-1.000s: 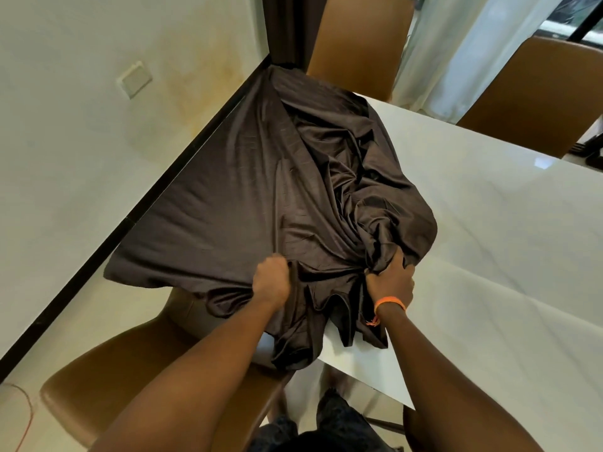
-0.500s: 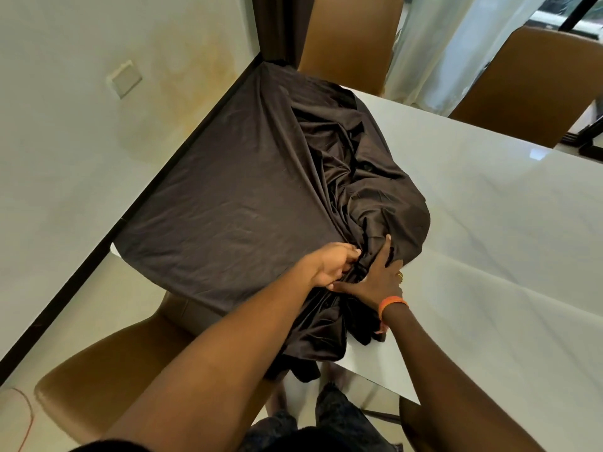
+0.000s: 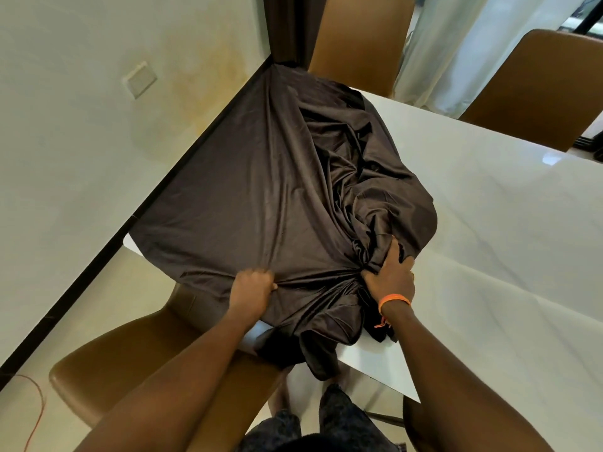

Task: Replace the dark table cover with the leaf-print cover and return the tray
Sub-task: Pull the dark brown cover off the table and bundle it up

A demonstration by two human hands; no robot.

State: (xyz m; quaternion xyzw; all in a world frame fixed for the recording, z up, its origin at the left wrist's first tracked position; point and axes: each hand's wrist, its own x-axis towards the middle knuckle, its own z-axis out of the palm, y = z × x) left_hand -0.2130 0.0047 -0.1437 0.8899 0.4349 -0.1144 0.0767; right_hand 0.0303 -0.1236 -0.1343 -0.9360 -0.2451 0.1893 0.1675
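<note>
No brand, label or writing can be read anywhere here, and there is no container in sight. The dark cover (image 3: 261, 197) lies on the near left end of the white counter (image 3: 489, 223), smooth and flat along the wall side and bunched into deep folds toward the middle of the counter. Its near edge spills over the counter's front edge and hangs down over the brown chair (image 3: 130, 360) tucked under that end. A small white corner of the counter shows bare just beside the cover's left edge. The left hand (image 3: 253, 290) is curled into a tight grip on the cloth at the front edge, with creases fanning out from the knuckles. The right hand (image 3: 390, 275) holds a gathered knot of cloth, thumb up against the bunched folds and fingers wrapped round the gather; its grip is also closed on the cover. An orange band (image 3: 393, 300) sits on the right wrist, with a short loose end hanging from it. The two hands are near each other, with a stretch of pulled cloth between them. Two more brown chairs stand at the far side, one (image 3: 355, 40) at the far end of the cover and another (image 3: 535, 89) to the right. A pale curtain (image 3: 456, 50) hangs between them. A white wall plate (image 3: 139, 79) sits on the cream wall at left, and a thin red wire (image 3: 36, 406) lies on the floor at lower left.
</note>
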